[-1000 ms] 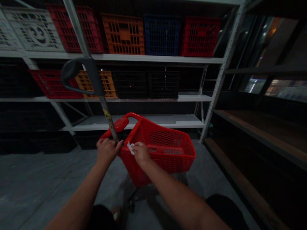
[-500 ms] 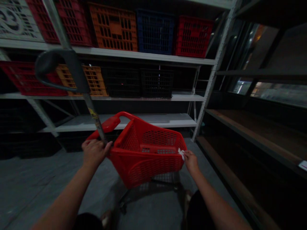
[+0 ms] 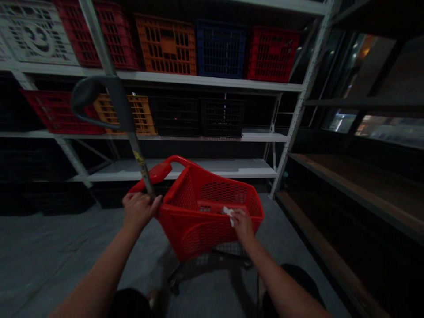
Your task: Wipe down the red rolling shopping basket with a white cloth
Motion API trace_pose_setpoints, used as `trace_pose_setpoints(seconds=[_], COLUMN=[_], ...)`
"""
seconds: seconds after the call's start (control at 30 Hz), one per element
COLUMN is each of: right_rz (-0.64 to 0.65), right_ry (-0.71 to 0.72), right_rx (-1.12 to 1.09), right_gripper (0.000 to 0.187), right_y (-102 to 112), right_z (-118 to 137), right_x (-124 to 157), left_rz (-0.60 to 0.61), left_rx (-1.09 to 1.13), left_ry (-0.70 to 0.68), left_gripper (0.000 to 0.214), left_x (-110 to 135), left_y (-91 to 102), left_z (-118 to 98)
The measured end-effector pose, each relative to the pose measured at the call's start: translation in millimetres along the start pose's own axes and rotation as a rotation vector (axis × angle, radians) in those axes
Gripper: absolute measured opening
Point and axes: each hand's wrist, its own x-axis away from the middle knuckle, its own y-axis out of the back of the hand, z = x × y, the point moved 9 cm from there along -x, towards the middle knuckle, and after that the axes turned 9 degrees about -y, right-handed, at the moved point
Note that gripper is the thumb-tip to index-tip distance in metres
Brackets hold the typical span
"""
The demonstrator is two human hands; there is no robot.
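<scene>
A red plastic shopping cart [image 3: 205, 234] stands in front of me on dark wheeled legs. My left hand [image 3: 139, 211] is closed on the cart's near corner, beside the foot of a metal pole [image 3: 141, 161] with a grey handle grip. In my right hand [image 3: 242, 224] is a crumpled white cloth or tissue [image 3: 229, 215], pinched in the fingers and laid over the near rim of the basket. Part of the cloth is hidden by the fingers. The visible inside of the basket shows its red mesh walls and floor.
White metal shelving [image 3: 198, 81] spans the back, holding several plastic crates, among them an orange crate [image 3: 167, 44] and a blue crate [image 3: 221, 48]. A brown shelf unit [image 3: 347, 194] stands close on the right. Grey concrete floor [image 3: 66, 247] lies below.
My right hand has slid the white cloth left along the near rim, away from the front corner. The left hand keeps its hold, and the view has shifted slightly left.
</scene>
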Motion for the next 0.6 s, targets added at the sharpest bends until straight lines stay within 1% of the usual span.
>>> trace_pose_setpoints(seconds=[0.1,0.17,0.23,0.3,0.37,0.43,0.5,0.6], right_rz=[0.127,0.187,0.229,0.257,0.268,0.253,0.208,0.121], right_ry=[-0.004,-0.01,0.0,0.024,0.072,0.11,0.11,0.117], right_rx=[-0.117,-0.175,-0.195,-0.175,-0.112,-0.03,0.049,0.152], right_gripper=[0.022,0.02,0.018,0.017,0.019,0.02,0.019,0.022], right_y=[-76,-115,-141,-152,-150,-133,-103,-42], right_z=[64,101,127,138,134,115,85,37], right_x=[1,-1,-4,-8,-9,-8,-6,-3], left_rz=[0.003,0.015,0.03,0.042,0.053,0.063,0.071,0.07], left_rx=[0.025,0.049,0.061,0.064,0.075,0.095,0.115,0.138], left_ry=[0.002,-0.006,-0.014,-0.024,-0.039,-0.057,-0.074,-0.09], left_gripper=[0.042,0.041,0.04,0.04,0.039,0.037,0.035,0.033], left_x=[0,0,0,1,2,3,4,5], left_y=[2.3,3.3,3.1,2.0,-0.3,-3.1,-5.3,-6.6], left_z=[0,-1,-2,-2,-1,0,0,0])
